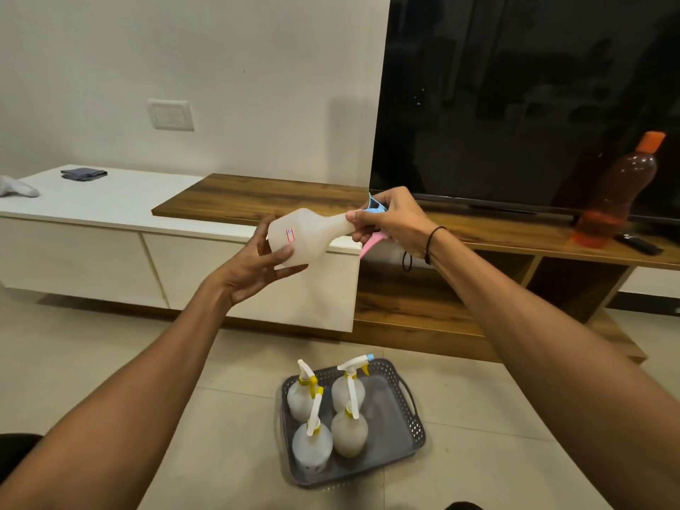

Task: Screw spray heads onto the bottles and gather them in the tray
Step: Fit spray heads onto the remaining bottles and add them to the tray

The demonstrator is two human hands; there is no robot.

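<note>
Cradling bottle (pixel 300 237) in left hand (pixel 254 266), right hand (pixel 390 222) clasping half-hidden spray head (pixel 375 209)

This is a home living room. A large dark television (pixel 533 104) stands on a low wooden media unit (pixel 287 195) with white drawers (pixel 73 257), its remote (pixel 638 242) nearby; a wall switch (pixel 171 114) and tiled floor (pixel 110 344) fit.

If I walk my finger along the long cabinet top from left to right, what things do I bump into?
Crumpled white cloth → folded dark blue cloth → tall orange plastic bottle → black remote control.
</note>
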